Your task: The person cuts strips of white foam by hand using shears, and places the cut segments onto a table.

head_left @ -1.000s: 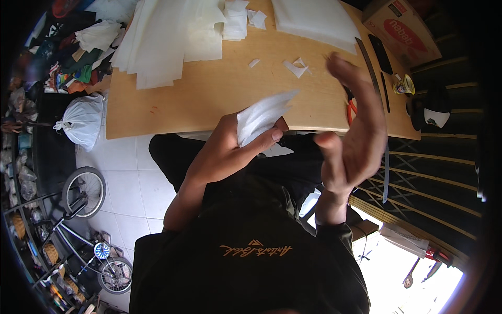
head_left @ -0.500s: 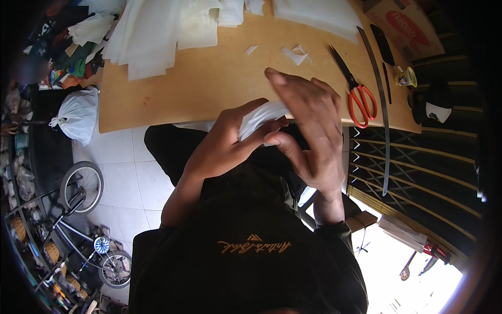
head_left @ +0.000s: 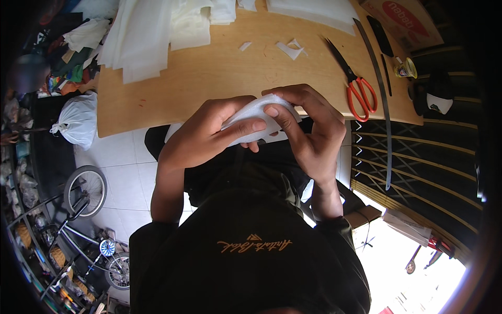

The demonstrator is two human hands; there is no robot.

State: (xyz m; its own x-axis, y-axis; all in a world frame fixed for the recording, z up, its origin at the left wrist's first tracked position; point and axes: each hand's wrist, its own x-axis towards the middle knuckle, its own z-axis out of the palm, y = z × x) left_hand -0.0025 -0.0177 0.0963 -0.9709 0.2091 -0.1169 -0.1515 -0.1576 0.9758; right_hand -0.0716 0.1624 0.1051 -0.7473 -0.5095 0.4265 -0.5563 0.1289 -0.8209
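A folded white sheet (head_left: pixel 254 112), soft and slightly see-through, is held over the table's near edge. My left hand (head_left: pixel 201 131) grips it from the left, its thumb lying along the near face and other fingers behind. My right hand (head_left: pixel 316 128) pinches the right end between thumb and bent forefinger. A pale end of the sheet also shows left of my left wrist. Orange-handled scissors (head_left: pixel 360 96) lie on the wooden table (head_left: pixel 209 78), right of my right hand and touching neither hand.
White sheets (head_left: pixel 141 44) lie in overlapping layers at the table's far left, with another stack (head_left: pixel 314 11) at the far right. Small white scraps (head_left: pixel 291 49) lie mid-table. A long dark metal strip (head_left: pixel 386 120) overhangs the right edge. A tied white bag (head_left: pixel 77 118) stands left.
My right hand has come down from its raised, spread pose and closed on the sheet's right end. My left hand has shifted slightly left, and more of the sheet shows.
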